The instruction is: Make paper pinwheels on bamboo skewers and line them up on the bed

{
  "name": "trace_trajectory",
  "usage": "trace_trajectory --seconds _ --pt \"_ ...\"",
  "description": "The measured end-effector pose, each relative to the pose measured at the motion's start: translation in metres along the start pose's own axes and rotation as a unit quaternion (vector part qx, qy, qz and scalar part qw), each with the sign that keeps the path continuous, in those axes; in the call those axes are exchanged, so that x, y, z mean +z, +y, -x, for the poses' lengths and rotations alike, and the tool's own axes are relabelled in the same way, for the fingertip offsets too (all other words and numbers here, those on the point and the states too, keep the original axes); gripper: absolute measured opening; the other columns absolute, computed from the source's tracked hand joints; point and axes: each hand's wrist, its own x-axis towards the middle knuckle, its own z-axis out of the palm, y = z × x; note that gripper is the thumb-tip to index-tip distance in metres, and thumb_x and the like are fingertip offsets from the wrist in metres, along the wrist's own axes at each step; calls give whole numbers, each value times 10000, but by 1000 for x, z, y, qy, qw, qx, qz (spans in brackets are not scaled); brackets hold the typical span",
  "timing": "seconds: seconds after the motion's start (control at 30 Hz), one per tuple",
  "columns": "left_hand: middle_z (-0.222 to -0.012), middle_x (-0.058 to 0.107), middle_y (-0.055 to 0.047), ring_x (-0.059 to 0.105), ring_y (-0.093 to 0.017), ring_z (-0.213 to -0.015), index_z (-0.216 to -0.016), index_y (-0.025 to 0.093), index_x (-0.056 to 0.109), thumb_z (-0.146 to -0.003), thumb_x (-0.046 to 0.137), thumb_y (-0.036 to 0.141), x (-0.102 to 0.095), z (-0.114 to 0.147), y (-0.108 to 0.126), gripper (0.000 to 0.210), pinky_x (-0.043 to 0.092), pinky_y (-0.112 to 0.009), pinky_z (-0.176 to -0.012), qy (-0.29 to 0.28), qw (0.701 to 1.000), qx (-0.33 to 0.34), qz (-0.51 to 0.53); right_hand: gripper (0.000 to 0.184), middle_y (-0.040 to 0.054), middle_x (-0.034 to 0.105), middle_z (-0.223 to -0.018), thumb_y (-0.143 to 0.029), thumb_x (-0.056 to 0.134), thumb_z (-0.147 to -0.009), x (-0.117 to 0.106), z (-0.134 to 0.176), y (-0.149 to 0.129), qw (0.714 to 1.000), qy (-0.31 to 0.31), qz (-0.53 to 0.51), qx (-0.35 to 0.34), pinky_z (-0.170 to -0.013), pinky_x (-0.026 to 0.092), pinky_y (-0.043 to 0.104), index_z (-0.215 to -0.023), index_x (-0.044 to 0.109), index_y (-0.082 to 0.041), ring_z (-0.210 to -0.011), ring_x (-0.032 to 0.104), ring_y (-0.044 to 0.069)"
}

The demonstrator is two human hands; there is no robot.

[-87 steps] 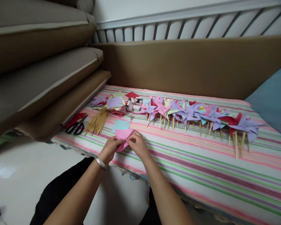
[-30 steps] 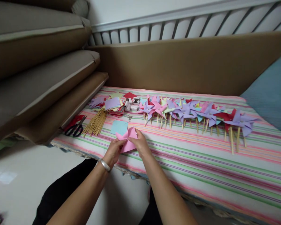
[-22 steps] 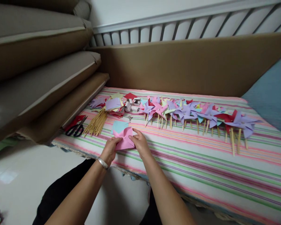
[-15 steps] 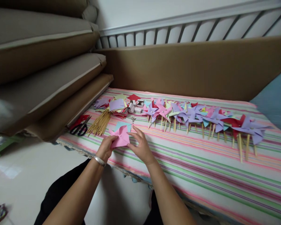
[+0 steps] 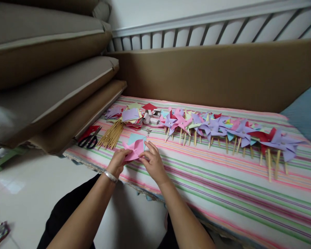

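Observation:
My left hand [image 5: 119, 161] grips a pink paper pinwheel [image 5: 135, 148] at its left side, the thumb lying over its middle. At the pinwheel's right side, my right hand [image 5: 153, 161] pinches the lower right edge between thumb and finger, the other fingers bent above. A light blue paper sheet [image 5: 137, 138] lies on the striped cloth just behind the pinwheel. Beyond it are small metal pins [image 5: 148, 130]. To the left rests a bundle of thin wooden sticks [image 5: 111, 134], beside black-handled scissors [image 5: 89, 141].
Finished pinwheels on sticks [image 5: 212, 127] lie in a long row to the right. Stacks of coloured paper [image 5: 131, 115] and small white boxes [image 5: 153, 117] sit at the back. Thick cushions [image 5: 75, 100] are piled on the left, and a brown panel [image 5: 202, 76] stands behind.
My right hand's thumb and fingers have closed onto the pinwheel's right edge, where they were spread before. The pinwheel has tilted slightly; its right side is bent. The view has shifted a little.

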Motion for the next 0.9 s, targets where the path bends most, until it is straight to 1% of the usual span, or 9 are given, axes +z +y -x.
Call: trace_trajectory --seconds 0.2,0.3,0.4,0.53,0.67,0.8,0.9 --pt "-472 560 8 536 -117 -467 -510 120 567 -468 722 186 10 10 -2 174 486 -279 -523 -30 999 0 -30 68 56 437 -1363 -169 638 -704 0 -2 1 992 32 -87 87 -1072 219 450 -718 668 -228 -1329 257 233" --pt "-461 559 5 539 -119 -456 -501 120 566 -474 716 174 14 12 -4 161 498 -292 -548 -47 998 -2 -40 34 67 445 -1358 -189 674 -666 1 -3 2 985 48 -109 126 -1068 217 450 -662 653 -216 -1323 270 244" --pt "-479 570 4 548 -122 -466 -514 124 572 -481 704 171 15 13 -6 144 505 -302 -572 -54 997 0 -45 52 84 450 -1355 -202 689 -650 0 -4 2 981 49 -117 148 -1067 216 441 -629 642 -205 -1320 276 250" --pt "-466 555 12 544 -121 -469 -508 134 557 -483 707 174 16 12 -8 158 486 -286 -559 -59 997 8 -54 27 78 461 -1349 -193 663 -671 -1 -3 2 982 34 -117 146 -1071 202 443 -648 659 -207 -1327 263 247" --pt "-413 499 33 485 -92 -419 -462 148 511 -477 728 187 17 9 -12 221 405 -229 -480 -63 996 20 -63 49 74 460 -1348 -164 641 -681 0 -2 2 986 23 -92 134 -1064 199 474 -658 658 -204 -1332 247 260" --pt "-437 531 16 448 -71 -401 -489 130 567 -472 737 196 18 7 -14 183 317 -203 -433 -76 994 23 -70 42 67 450 -1351 -172 652 -672 1 -1 5 991 25 -52 117 -1041 230 496 -652 637 -205 -1331 238 271" --pt "-492 582 -13 483 -85 -437 -539 113 621 -477 739 209 16 6 -15 164 327 -209 -460 -96 993 17 -73 48 61 467 -1332 -178 662 -664 1 0 6 993 26 -30 114 -1036 236 497 -646 628 -207 -1329 240 274"
